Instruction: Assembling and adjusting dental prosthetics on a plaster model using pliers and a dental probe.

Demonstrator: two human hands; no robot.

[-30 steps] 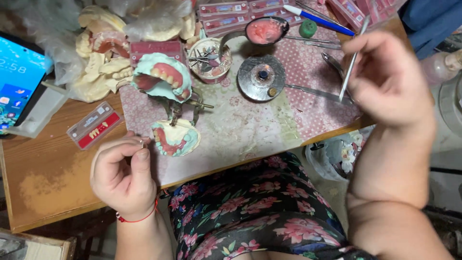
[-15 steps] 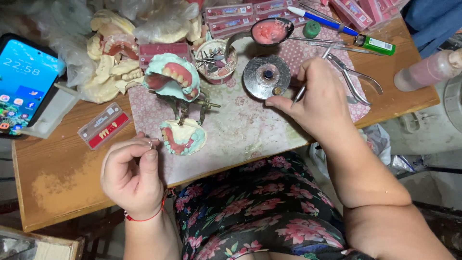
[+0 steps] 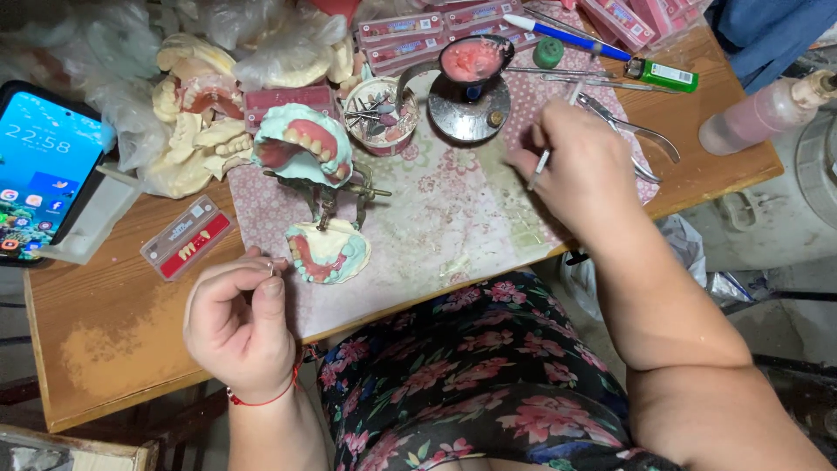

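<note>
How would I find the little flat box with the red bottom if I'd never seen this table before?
Start at the wooden table and look left of the pink patterned mat. There, between the phone and the person's left hand, lies a small flat box. Unlike the pink boxes stacked at the back, it lies alone on bare wood, with a clear top over a red base.

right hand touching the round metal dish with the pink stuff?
Apart. In the head view the right hand, gripping a thin metal tool, sits over the patterned mat; a strip of bare mat shows between its fingers and the round metal dish.
</note>
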